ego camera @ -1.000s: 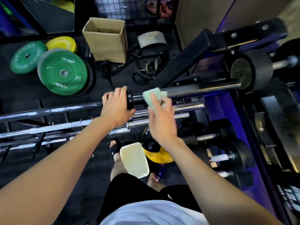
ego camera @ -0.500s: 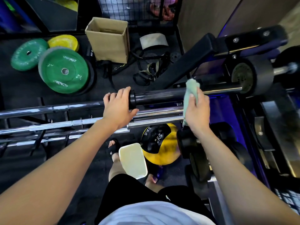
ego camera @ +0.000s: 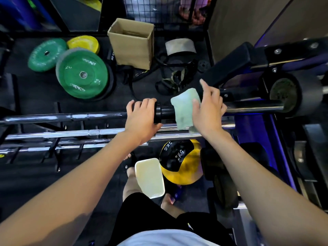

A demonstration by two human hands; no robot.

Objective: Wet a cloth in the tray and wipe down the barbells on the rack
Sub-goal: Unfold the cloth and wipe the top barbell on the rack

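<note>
Dark rubber gym floor (ego camera: 35, 96), seen from above, with black machine frames to the right and a wire-mesh panel (ego camera: 156, 9) at the top. On the floor at upper left lie 2 green weight plates (ego camera: 82, 74) and a yellow plate (ego camera: 83, 43) partly under them. Just right of these stands an open brown cardboard box (ego camera: 132, 42); black straps (ego camera: 170, 80) are tangled beside it.

A low rack (ego camera: 53, 150) holds several barbells lying roughly level across the view. Top one: a dark steel barbell (ego camera: 62, 117) with a black collar and thick black sleeve, its right end running toward a black weight plate (ego camera: 287, 94) on the machine. Below it lie chrome barbells (ego camera: 71, 133), close together and parallel.

Left hand (ego camera: 142, 119): fingers curled over the dark barbell, just left of the collar, gripping it.

Right hand (ego camera: 208, 110): lies on the black sleeve with the pale green cloth (ego camera: 183, 109). The cloth drapes over the sleeve, its lower edge hanging down across the chrome bars. The thumb and palm press the cloth's right edge; the fingers are spread and mostly straight, the forefinger lifted clear. The 2 hands are apart, with the collar and the cloth between them.

Below the rack, near the person's sandalled feet, a cream rectangular plastic tray (ego camera: 150, 178) sits on the floor. It touches, or nearly touches, a yellow and black medicine ball (ego camera: 181, 162) marked 2KG. Whether the tray holds water, I cannot tell.
</note>
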